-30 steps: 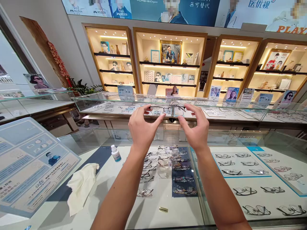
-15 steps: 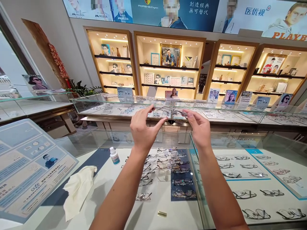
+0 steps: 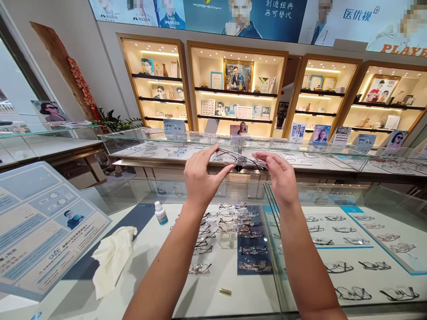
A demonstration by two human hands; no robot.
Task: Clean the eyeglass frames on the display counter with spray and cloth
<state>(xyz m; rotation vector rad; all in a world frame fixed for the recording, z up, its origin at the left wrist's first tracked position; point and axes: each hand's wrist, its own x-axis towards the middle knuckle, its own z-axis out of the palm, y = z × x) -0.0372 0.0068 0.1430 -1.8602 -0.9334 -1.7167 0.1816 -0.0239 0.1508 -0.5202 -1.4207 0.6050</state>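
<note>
My left hand (image 3: 202, 175) is raised above the glass counter, its thumb and forefinger gripping one side of a pair of thin dark-rimmed eyeglasses (image 3: 237, 158). At their other side is my right hand (image 3: 279, 175), fingers bent around the frame's end; the exact contact is hard to make out. The glasses tilt, with their right side lower. Below on the counter, a small white bottle (image 3: 160, 214) stands upright left of my left forearm. Farther left lies a crumpled cream cloth (image 3: 113, 258).
Several eyeglasses (image 3: 255, 250) lie in rows under my hands, near a small gold-coloured piece (image 3: 225, 292). A blue-and-white printed board (image 3: 43, 231) leans at the left. More frames fill the right display case (image 3: 353, 249). A second glass counter (image 3: 160, 155) stands ahead, before lit shelves (image 3: 238, 91).
The eyeglasses have turned, and their right side has dropped. My right hand has shifted slightly right with its fingers loosened; my left hand has moved slightly right, keeping its hold.
</note>
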